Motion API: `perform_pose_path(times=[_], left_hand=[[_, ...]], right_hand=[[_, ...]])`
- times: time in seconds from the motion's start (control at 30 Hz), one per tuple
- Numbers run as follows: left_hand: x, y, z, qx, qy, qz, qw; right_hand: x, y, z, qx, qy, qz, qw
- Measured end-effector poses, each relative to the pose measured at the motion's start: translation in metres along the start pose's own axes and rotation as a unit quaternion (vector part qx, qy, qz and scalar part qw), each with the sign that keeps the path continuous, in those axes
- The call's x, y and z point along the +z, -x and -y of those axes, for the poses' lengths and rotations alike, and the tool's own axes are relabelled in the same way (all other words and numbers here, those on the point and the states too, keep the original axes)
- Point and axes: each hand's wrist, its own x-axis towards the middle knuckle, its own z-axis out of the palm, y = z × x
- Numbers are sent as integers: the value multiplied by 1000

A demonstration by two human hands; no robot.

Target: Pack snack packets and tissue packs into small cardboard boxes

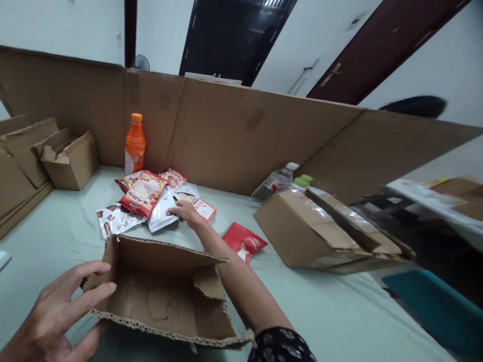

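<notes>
My left hand [62, 306] grips the left wall of an open, rough-cut cardboard box [158, 294], its fingers over the edge. The box stands in front of me with its opening upward and nothing in it. Stretched out beyond the box, my right hand [184, 210] pinches the right edge of a white packet [162, 212]. That packet lies in a pile, partly beneath a red snack bag [145, 193]. A white and brown packet [118, 219] lies at the pile's left, and a red and white bag [173, 178] is behind.
An orange drink bottle [135, 144] stands behind the pile. Cardboard boxes [71, 163] are at the left. At the right are a red bag [243, 240], a leaning clear bottle [275, 183] and a larger carton [302, 229]. A tall cardboard screen [226, 133] borders the table's back.
</notes>
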Motion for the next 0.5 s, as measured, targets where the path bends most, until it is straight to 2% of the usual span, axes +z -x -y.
perform_pose_path(times=[0.1, 0.27, 0.33, 0.4, 0.5], left_hand=[[0, -4, -1, 13, 23, -10, 1000], [0, -7, -4, 27, 55, -20, 998], [0, -8, -7, 34, 57, -24, 997], [-1, -10, -10, 36, 53, -27, 998], [-4, -13, -14, 43, 40, -29, 998]], right_hand=[[-23, 26, 4, -4, -37, -1, 999], [-93, 94, 4, -19, -23, -4, 1000], [-111, 117, 3, -9, 7, 16, 1000], [-117, 131, 4, 3, 45, 36, 998], [-108, 136, 11, 12, 104, 49, 993]])
